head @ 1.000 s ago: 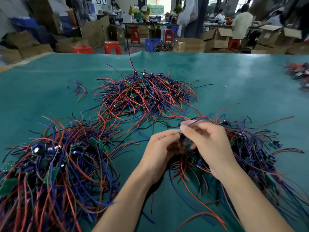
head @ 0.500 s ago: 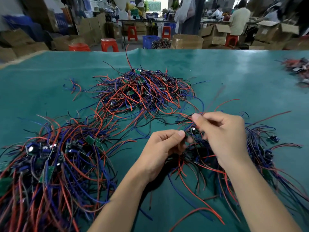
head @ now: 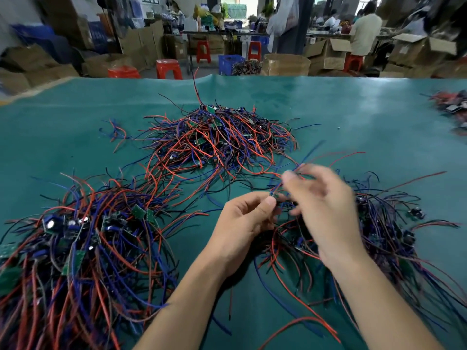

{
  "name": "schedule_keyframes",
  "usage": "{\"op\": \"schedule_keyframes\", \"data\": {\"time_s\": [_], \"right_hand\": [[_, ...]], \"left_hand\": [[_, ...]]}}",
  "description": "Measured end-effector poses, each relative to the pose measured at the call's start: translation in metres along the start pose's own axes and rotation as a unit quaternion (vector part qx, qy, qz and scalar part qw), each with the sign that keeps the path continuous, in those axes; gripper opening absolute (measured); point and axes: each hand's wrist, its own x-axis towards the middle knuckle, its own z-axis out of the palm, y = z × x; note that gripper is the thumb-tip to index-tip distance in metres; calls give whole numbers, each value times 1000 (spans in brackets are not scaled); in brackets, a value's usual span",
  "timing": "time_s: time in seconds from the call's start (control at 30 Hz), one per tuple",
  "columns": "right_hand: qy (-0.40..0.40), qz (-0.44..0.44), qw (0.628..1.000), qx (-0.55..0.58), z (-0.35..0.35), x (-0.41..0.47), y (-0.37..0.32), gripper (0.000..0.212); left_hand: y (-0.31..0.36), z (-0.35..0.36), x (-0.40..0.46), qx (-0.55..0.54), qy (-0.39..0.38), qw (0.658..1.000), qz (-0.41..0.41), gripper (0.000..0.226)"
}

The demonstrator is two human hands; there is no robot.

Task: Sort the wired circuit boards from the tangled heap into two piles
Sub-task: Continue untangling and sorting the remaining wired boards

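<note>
Circuit boards: small wired boards with red, blue and black leads, lying in three tangles on the green table (head: 353,117).
Far heap (head: 217,137): mid-table, toward the far edge, dense mix of red and blue wire with green boards poking out.
Left pile (head: 83,251): near the left edge and the near edge, boards and blue capacitors showing on top.
Right pile (head: 379,231): on the right side, near edge, mostly under and behind my hands, wires trailing toward the near edge.
My left hand (head: 242,223): thumb and forefinger pinching one small board (head: 274,198) just above the right pile's left side.
My right hand (head: 326,210): motion-blurred, fingers curled, pinching that board's blue wire (head: 307,157), which runs up and away toward the far edge. Exact grip hard to read through the blur.
Hands: close together, nearly touching, both on the same board and lead.
Far right edge: another small clump of parts (head: 452,109), blurred, well apart from the rest.
Beyond the table: cardboard boxes (head: 328,54), red stools (head: 169,69), blue crate (head: 231,63), a person (head: 365,34) standing with back turned.
</note>
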Motion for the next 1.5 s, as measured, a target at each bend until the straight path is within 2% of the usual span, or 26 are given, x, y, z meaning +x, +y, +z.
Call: {"op": "schedule_keyframes", "data": {"time_s": [0.07,0.13,0.3,0.4,0.47,0.53,0.6,0.67,0.73,0.77,0.83,0.9,0.97,1.0,1.07,1.17,1.27,1.37,1.5], "right_hand": [[-64,12,998,2,6,-4,3,21],[-70,-14,997,-3,3,-3,4,12],[-5,-123,987,-106,-5,-1,-4,23],[78,-119,984,-105,-27,9,-17,20],[83,-116,970,-195,-55,22,-26,15],[51,-69,948,-306,-78,30,-39,20],[51,-50,909,-411,-87,32,-50,37],[56,-72,898,-430,-76,31,-67,48],[6,-121,912,-392,-42,30,-79,38],[-51,-139,911,-384,-21,32,-80,31],[-180,-150,887,-397,28,43,-75,18],[-291,-138,847,-422,73,60,-62,19],[-351,-115,814,-448,106,76,-45,22],[-359,-102,812,-449,115,82,-38,22],[-331,-89,840,-420,122,90,-25,17],[-222,-98,905,-351,111,96,-22,17],[-154,-33,962,-221,86,100,-30,18],[-129,9,986,-109,55,96,-39,16],[-109,-1,994,4,22,78,-45,22]], "left_hand": [[0,1,-1,-5,-24,1000,7,16],[2,1,-2,1,-18,1000,2,15],[4,3,-2,29,-10,1000,-4,14],[4,4,-2,26,8,1000,2,18],[6,3,-1,8,31,999,-9,20],[8,4,1,-8,43,999,-22,19],[8,5,2,-11,43,999,-29,18],[8,7,2,-8,39,999,-32,17],[9,7,1,-13,37,999,-32,18],[10,8,1,-16,38,999,-30,20],[12,8,0,-25,45,998,-31,32],[11,6,1,-34,53,997,-34,45],[11,5,3,-39,58,997,-37,41],[10,5,3,-40,60,997,-38,33],[8,4,4,-38,61,997,-38,23],[7,4,5,-34,55,997,-38,26],[9,6,3,-11,49,998,-37,28],[10,6,3,-11,53,998,-40,26],[11,6,5,-52,84,994,-51,18]]}}
